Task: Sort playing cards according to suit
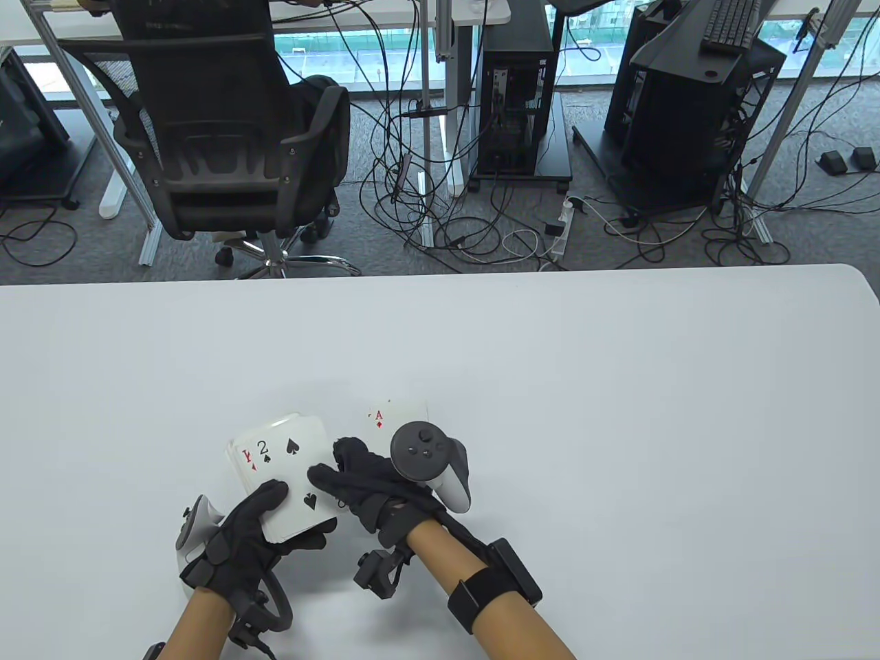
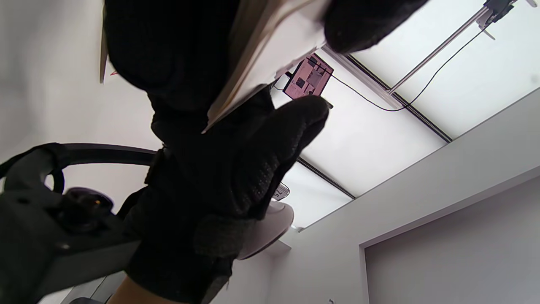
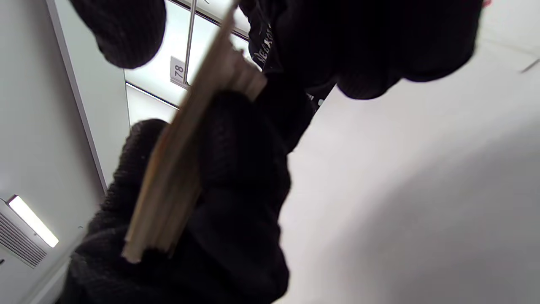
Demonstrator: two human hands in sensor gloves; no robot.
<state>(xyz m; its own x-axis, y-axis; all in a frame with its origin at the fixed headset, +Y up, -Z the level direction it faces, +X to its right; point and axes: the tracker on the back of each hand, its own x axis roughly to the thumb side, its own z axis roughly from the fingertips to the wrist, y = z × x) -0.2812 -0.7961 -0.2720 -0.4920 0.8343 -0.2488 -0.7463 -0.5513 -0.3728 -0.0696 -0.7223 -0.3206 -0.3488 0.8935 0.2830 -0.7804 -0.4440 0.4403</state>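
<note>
Fingers point(image 1: 265, 502) of the left hand point(image 1: 237, 543) curl round the card deck point(image 1: 292, 481) near the bench's point(image 1: 619, 385) front edge; right hand point(image 1: 371, 491) pinches its top two of spades point(image 1: 289, 457). Cards look light, slick, bendable; best taken by the edges.

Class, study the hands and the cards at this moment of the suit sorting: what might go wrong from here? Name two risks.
1. The left hand holds a thick deck fanned unevenly, a red card peeking behind the 2 of spades; the right hand may pull two cards together.
2. The ace of diamonds lies partly hidden behind the right hand, which could knock it.
</note>
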